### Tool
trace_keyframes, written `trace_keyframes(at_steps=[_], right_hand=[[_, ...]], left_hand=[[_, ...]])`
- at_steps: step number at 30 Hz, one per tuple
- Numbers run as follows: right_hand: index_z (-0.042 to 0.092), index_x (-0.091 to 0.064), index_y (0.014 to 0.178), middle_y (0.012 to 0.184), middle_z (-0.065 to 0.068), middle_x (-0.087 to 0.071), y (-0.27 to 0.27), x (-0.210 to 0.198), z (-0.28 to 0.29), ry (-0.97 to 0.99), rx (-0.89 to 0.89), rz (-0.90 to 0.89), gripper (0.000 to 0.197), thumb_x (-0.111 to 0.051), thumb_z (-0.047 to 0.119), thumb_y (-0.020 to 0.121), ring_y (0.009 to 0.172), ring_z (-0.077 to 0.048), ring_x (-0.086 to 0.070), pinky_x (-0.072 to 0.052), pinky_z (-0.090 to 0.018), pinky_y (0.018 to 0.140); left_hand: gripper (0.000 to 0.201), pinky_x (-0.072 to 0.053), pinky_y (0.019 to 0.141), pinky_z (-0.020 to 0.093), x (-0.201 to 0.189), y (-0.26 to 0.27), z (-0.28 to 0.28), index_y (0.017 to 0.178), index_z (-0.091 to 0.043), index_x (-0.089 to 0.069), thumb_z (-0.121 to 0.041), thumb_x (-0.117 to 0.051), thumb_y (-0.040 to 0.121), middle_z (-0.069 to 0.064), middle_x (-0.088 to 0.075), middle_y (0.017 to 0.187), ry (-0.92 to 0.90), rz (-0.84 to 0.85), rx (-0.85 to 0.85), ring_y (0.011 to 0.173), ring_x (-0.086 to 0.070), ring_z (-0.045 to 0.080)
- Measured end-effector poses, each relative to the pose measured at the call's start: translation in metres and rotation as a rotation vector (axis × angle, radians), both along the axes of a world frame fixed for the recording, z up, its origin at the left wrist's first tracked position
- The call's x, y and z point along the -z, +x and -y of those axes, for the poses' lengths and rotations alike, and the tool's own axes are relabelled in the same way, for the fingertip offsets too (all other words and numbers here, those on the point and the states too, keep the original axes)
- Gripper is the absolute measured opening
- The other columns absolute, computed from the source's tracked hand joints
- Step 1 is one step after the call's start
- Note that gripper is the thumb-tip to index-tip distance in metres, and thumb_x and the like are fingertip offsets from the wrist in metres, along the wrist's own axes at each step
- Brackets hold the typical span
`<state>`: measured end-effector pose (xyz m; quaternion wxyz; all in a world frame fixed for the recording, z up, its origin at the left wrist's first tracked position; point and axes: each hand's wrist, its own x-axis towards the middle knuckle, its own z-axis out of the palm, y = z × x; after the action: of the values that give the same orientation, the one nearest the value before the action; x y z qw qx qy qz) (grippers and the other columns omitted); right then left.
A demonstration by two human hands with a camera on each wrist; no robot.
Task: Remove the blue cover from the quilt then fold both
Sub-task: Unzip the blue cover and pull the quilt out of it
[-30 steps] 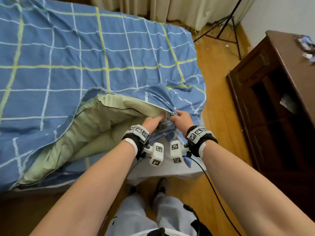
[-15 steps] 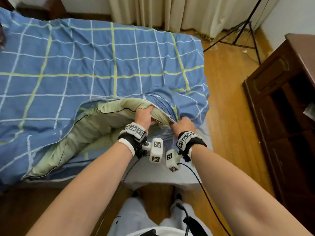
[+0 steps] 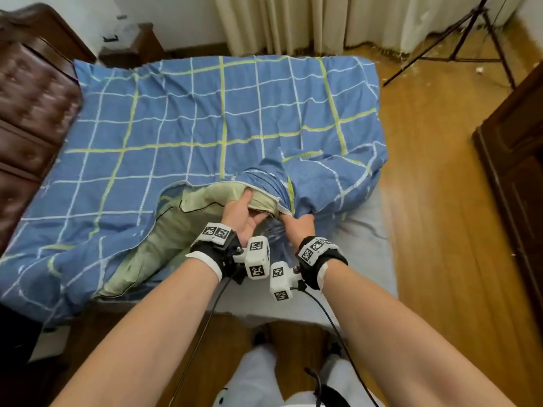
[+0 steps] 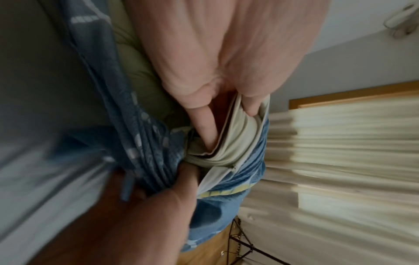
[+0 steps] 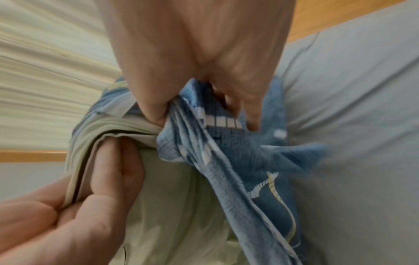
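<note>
Nearest the viewer, two bare forearms reach forward over the foot of the bed, each wrist carrying a black strap with white marker cubes. The left hand pinches a folded corner of the pale green quilt, thumb on top and fingers curled beneath the layered edge, as the left wrist view confirms. Just beside it, almost touching, the right hand is clenched around a gathered bunch of the blue cover, the fabric drawn into tight pleats inside the fist; the right wrist view shows the cloth pinched between thumb and fingers. Both grips lie at the cover's open mouth, near the bed's right corner at the foot. The opening runs leftward from the hands along the near edge, exposing a strip of quilt that widens toward the lower left. The cover, checked with white and yellow-green lines, lies spread over the bed, its long axis running from the foot toward the brown tufted headboard on the left; the quilt is mostly inside it. A pale grey sheet shows bare beneath the right hand. Farther off stand cream curtains, a black tripod on the wooden floor, and a dark wooden cabinet at right.
</note>
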<state>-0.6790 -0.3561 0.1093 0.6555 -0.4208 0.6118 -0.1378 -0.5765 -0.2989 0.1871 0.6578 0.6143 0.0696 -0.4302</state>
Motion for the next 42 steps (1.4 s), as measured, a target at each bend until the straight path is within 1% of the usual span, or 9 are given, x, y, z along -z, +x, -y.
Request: trace_keyframes(at_steps=[4, 7, 19, 23, 26, 28, 31, 35, 42], right_hand=[[-0.002, -0.044, 0.120, 0.110, -0.012, -0.062, 0.007, -0.002, 0.013, -0.147, 0.030, 0.001, 0.056, -0.074, 0.014, 0.076, 0.103, -0.027, -0.062, -0.051, -0.037, 0.091], [0.005, -0.047, 0.119, 0.112, -0.009, -0.065, 0.017, -0.002, 0.019, -0.209, 0.025, 0.021, 0.055, -0.073, 0.016, 0.072, 0.103, -0.025, -0.063, -0.051, -0.037, 0.095], [0.005, -0.033, 0.130, 0.128, -0.021, -0.057, 0.076, -0.017, 0.001, -0.374, -0.006, -0.250, 0.056, -0.067, 0.015, 0.086, 0.117, -0.037, -0.055, -0.043, -0.037, 0.097], [0.009, -0.040, 0.128, 0.120, -0.020, -0.062, 0.077, -0.015, -0.015, -0.418, 0.004, -0.357, 0.047, -0.063, 0.011, 0.088, 0.110, -0.039, -0.059, -0.046, -0.039, 0.090], [0.012, -0.048, 0.127, 0.117, -0.018, -0.064, 0.080, -0.019, -0.024, -0.414, 0.020, -0.412, 0.040, -0.059, 0.013, 0.089, 0.109, -0.038, -0.060, -0.045, -0.035, 0.085], [0.014, -0.052, 0.125, 0.116, -0.016, -0.065, 0.087, -0.027, -0.028, -0.434, -0.035, -0.450, 0.037, -0.055, 0.013, 0.088, 0.107, -0.037, -0.060, -0.044, -0.035, 0.083], [0.022, -0.061, 0.110, 0.105, -0.008, -0.070, 0.101, -0.038, -0.028, -0.494, -0.130, -0.494, 0.026, -0.056, 0.027, 0.085, 0.100, -0.033, -0.063, -0.048, -0.035, 0.081], [0.022, -0.062, 0.082, 0.078, -0.001, -0.066, 0.118, -0.047, -0.032, -0.561, -0.365, -0.524, 0.025, -0.059, 0.046, 0.088, 0.078, -0.024, -0.062, -0.045, -0.031, 0.067], [0.021, -0.062, 0.087, 0.083, -0.001, -0.067, 0.118, -0.055, -0.039, -0.594, -0.455, -0.559, 0.027, -0.067, 0.048, 0.086, 0.081, -0.022, -0.062, -0.047, -0.032, 0.072]], left_hand=[[0.057, -0.054, 0.091, 0.039, 0.017, 0.012, -0.004, 0.113, -0.002, -0.063, -0.046, -0.076, 0.080, 0.008, -0.071, 0.110, 0.154, 0.250, 0.264, 0.104, -0.066, 0.022], [0.037, -0.048, 0.094, 0.030, 0.034, 0.019, -0.003, 0.103, -0.003, -0.071, -0.034, -0.074, 0.085, 0.003, -0.073, 0.103, 0.266, 0.502, 0.680, 0.101, -0.066, 0.015], [0.038, -0.042, 0.099, 0.034, 0.022, 0.119, 0.015, 0.121, -0.012, -0.063, -0.031, -0.059, 0.088, 0.011, -0.062, 0.128, 0.326, 0.778, 0.703, 0.116, -0.056, 0.033], [0.024, -0.055, 0.080, 0.045, -0.013, 0.149, 0.012, 0.082, -0.007, -0.069, -0.029, -0.058, 0.081, 0.014, -0.069, 0.084, 0.162, 0.550, 0.613, 0.087, -0.068, 0.035], [0.029, -0.051, 0.055, 0.030, -0.024, 0.168, 0.004, 0.062, -0.007, -0.055, -0.012, -0.052, 0.091, 0.003, -0.054, 0.049, 0.105, 0.328, 0.551, 0.049, -0.059, 0.018], [0.031, -0.047, 0.045, 0.023, -0.021, 0.184, -0.014, 0.065, -0.004, -0.058, -0.009, -0.048, 0.094, 0.007, -0.058, 0.055, 0.191, 0.336, 0.622, 0.052, -0.059, 0.017], [0.029, -0.052, 0.068, 0.034, 0.012, 0.213, -0.038, 0.084, 0.006, -0.067, -0.015, -0.049, 0.094, 0.021, -0.068, 0.082, 0.332, 0.334, 0.724, 0.081, -0.066, 0.035], [0.026, -0.057, 0.075, 0.043, 0.019, 0.206, -0.064, 0.094, -0.012, -0.064, -0.036, -0.069, 0.085, 0.009, -0.066, 0.080, 0.318, 0.012, 0.811, 0.076, -0.066, 0.027], [0.056, -0.054, 0.087, 0.040, 0.033, 0.190, -0.054, 0.117, 0.005, -0.059, -0.029, -0.078, 0.077, 0.015, -0.067, 0.108, 0.340, 0.159, 0.681, 0.096, -0.066, 0.028]])
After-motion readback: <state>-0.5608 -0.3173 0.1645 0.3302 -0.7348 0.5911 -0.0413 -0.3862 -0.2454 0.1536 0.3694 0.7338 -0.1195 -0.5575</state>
